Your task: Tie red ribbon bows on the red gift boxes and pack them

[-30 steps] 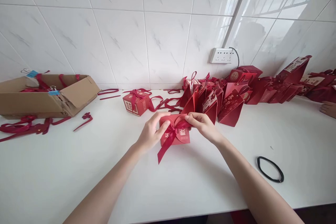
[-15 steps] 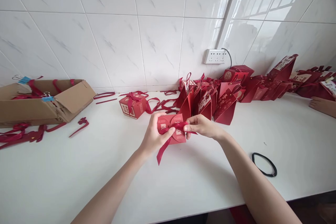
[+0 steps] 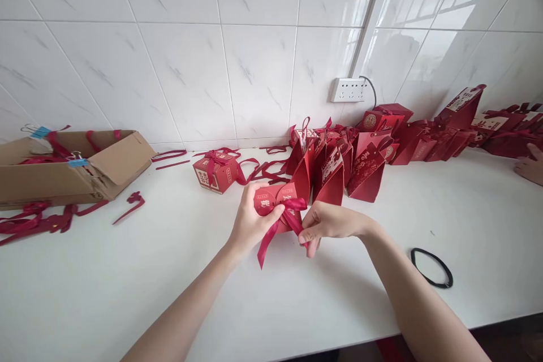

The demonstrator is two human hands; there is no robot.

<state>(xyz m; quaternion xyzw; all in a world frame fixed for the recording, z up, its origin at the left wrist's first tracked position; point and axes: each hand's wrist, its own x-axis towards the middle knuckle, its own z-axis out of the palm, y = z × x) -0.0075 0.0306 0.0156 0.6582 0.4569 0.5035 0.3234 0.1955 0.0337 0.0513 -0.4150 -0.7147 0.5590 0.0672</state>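
Note:
A small red gift box with gold print is held over the white table by my left hand. Its fingers wrap the far left side, and the thumb presses on the ribbon crossing at the middle of the top. A dark red satin ribbon forms a loop on the box, with one tail hanging toward me. My right hand is closed, pinching the other ribbon end between thumb and fingers at the box's near right corner. The box's underside is hidden.
Behind stands a ribbon-tied red box. Several red gift bags line the wall below a power strip. At left are a cardboard box and loose ribbons. A black band lies right. Another person's hand shows far right.
My right hand has drawn the ribbon end toward me, down across the box's right side. A ribbon loop now shows above my left thumb. The other person's hand has shifted.

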